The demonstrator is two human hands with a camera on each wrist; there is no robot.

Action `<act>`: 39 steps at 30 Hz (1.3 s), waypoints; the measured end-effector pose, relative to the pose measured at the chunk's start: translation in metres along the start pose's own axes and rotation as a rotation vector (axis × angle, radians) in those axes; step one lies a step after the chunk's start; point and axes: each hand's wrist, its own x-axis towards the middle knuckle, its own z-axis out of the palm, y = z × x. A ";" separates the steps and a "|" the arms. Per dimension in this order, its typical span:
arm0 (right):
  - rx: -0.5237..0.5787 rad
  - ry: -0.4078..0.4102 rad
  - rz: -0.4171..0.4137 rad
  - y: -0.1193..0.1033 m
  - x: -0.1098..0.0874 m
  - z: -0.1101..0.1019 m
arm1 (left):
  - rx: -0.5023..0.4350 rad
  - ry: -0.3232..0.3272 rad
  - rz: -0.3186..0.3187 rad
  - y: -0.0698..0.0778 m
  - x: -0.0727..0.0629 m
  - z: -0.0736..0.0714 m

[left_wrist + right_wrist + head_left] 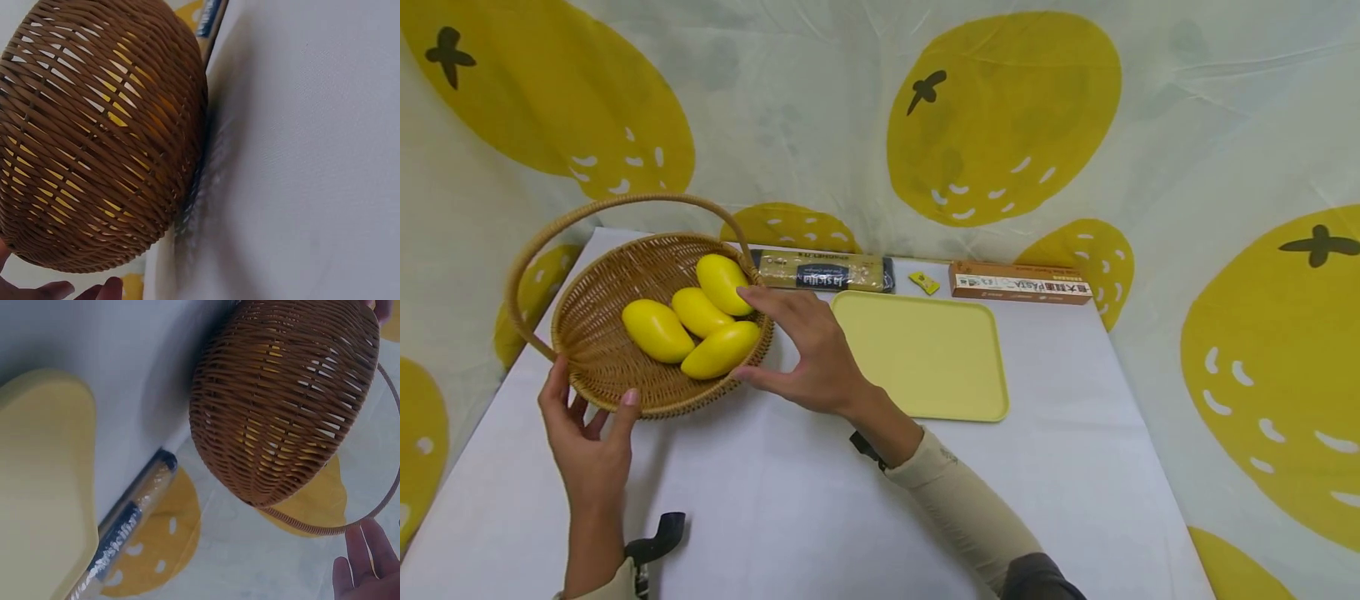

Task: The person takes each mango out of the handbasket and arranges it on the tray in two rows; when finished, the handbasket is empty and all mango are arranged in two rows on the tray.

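Note:
A brown wicker basket (617, 271) with an arched handle (647, 198) stands at the left of the table. Several smooth yellow mangoes (657, 331) lie inside, toward its right side; flashes of yellow show through the weave in both wrist views. My left hand (591, 442) holds the basket's near left rim, thumb at the front edge and a fingertip by the handle's base. My right hand (812, 350) is at the opposite side, thumb and fingers spread wide around the right rim. Its fingertips overlap a mango in the head view; in the right wrist view, fingers (357, 553) reach the handle.
Right of the basket lies a pale yellow tray (925, 358). Behind it are a spaghetti packet (823, 271), a small yellow wrapped piece (924, 282) and a brown pasta box (1021, 282). A fruit-print cloth (820, 108) hangs behind the white-covered table (1075, 483).

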 end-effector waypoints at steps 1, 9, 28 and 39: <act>0.002 -0.006 0.003 -0.001 0.000 0.001 | -0.056 -0.022 -0.001 -0.002 0.000 0.000; 0.014 -0.021 0.020 -0.004 -0.001 0.010 | -0.219 -0.117 -0.039 -0.003 -0.001 0.005; 0.028 -0.208 0.109 -0.003 0.005 0.026 | 0.056 -0.149 0.084 -0.012 -0.009 0.008; -0.075 -0.441 0.207 -0.001 0.017 0.036 | 0.058 -0.150 0.116 -0.012 -0.009 0.009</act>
